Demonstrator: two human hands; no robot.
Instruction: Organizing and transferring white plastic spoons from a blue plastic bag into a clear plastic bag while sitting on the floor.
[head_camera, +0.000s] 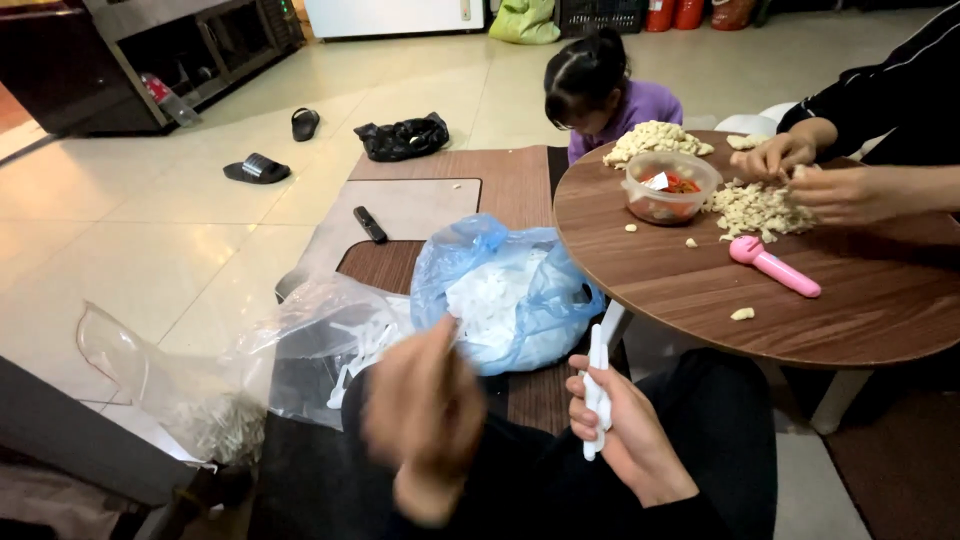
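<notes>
Blurred at six o'clock, left hand (425, 410) shows no readable grip; right hand (620, 430) clamps a slim white plastic piece (597, 385), blue bag of white parts (505, 295) at twelve. Best held steady, I'd say.

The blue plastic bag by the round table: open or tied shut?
Open. The blue plastic bag gapes at its top, showing white plastic pieces inside; no knot shows.

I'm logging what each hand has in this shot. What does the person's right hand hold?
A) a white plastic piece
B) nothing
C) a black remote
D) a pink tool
A: the right hand grips a slim white plastic piece upright in its fingers, while the pink tool lies on the round table.
</notes>
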